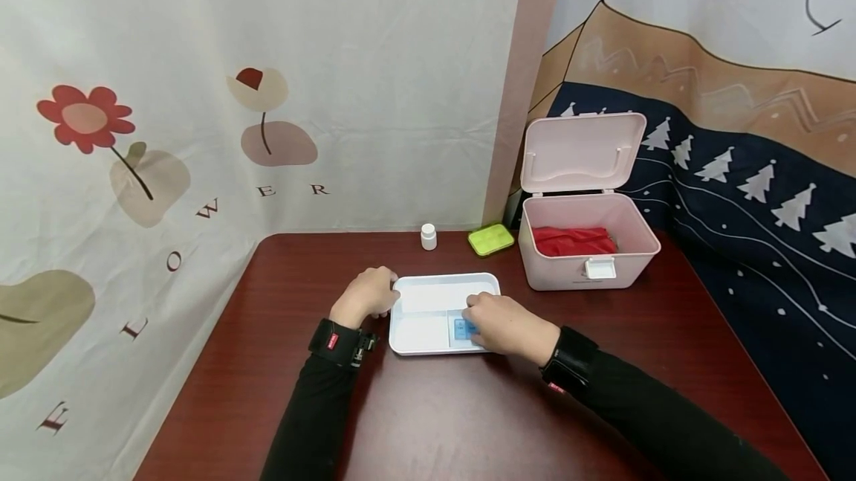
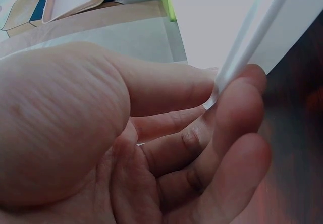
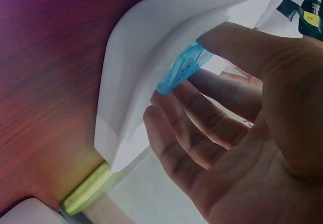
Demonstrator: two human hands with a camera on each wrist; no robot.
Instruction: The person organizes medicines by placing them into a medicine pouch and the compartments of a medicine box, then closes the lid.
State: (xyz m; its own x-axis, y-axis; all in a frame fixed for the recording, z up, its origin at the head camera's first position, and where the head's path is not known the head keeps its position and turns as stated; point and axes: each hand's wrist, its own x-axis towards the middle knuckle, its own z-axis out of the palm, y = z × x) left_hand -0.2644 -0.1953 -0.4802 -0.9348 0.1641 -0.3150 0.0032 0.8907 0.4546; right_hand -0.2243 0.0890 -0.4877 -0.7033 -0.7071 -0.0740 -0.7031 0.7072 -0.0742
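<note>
On the table lies a white divided tray [image 1: 418, 331], with a wide compartment at the back and smaller ones in front. My left hand [image 1: 362, 296] pinches its left rim, and the left wrist view shows thumb and fingertips on either side of the tray's edge [image 2: 237, 47]. A small blue packet [image 1: 461, 328] with printing sits in the front right compartment. Over it, my right hand [image 1: 506, 327] has thumb and fingers bent about the packet [image 3: 184, 67], partly covering it from above.
A small white bottle [image 1: 429, 236] stands at the table's back edge, beside a lime-green soap-box-like case [image 1: 491, 239]. To the right stands a pink box [image 1: 582, 273] with its lid [image 1: 583, 154] raised and red cloth [image 1: 574, 241] inside. Curtains hang behind the table.
</note>
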